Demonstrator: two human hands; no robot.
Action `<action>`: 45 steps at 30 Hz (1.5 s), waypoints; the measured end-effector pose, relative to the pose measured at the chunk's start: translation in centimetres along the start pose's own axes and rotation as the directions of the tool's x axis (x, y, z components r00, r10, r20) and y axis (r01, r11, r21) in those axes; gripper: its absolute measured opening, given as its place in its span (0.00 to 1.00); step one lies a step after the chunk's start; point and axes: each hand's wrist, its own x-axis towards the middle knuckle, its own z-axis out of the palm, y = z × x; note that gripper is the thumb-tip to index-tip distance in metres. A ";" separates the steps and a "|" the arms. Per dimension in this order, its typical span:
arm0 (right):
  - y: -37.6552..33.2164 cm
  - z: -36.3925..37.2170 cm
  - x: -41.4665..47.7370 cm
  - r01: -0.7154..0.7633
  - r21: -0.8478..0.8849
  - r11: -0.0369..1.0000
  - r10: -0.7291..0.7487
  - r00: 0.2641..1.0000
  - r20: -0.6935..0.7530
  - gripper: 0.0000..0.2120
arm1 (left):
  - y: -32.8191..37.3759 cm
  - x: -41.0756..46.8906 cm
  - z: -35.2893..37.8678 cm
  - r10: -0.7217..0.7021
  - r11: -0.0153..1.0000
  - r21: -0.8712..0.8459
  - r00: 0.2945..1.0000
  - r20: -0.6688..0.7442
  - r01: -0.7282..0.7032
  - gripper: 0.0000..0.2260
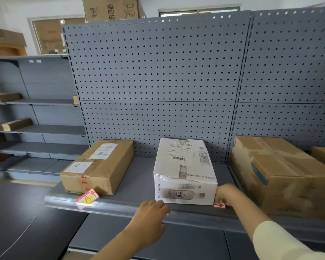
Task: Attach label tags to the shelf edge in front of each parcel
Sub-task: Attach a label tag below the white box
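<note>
Grey metal shelf, with a clear plastic front rail along its front edge.

Left end: brown cardboard parcel. A red-and-yellow label tag is already on the rail in front of it, sitting skewed.

Left hand rests on the front edge just left of the white printed carton. Fingers loosely bent, nothing held that I can see.

Right hand is at the carton's front right corner, fingers curled down, pinching a red-and-white label tag at the shelf's front edge. Fingers hide whether it is seated in the rail.

Right end: large brown cardboard box, no tag visible in front of it.

Judgement: the tag sits out by the carton's corner. Better to slide it left toward the middle of the carton's face, feed its lower edge into the rail and press it level, not canted like the first. The left hand could steady the carton meanwhile.
</note>
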 end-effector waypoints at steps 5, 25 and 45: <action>0.2 0.9 0.0 -0.052 0.255 0.966 0.075 0.994 -0.083 0.05 | -0.4 -0.5 0.6 0.004 1.000 -0.019 1.000 0.007 -0.004 0.15; 7.1 3.1 -8.2 0.160 0.118 0.980 -0.085 0.874 -0.479 0.08 | 2.0 1.0 2.3 0.018 0.997 0.073 1.000 -0.023 -0.017 0.18; 4.4 6.8 -7.3 0.690 -0.097 0.717 -0.656 0.623 -0.426 0.12 | 3.6 1.3 2.9 0.018 0.991 0.131 0.990 -0.138 0.000 0.25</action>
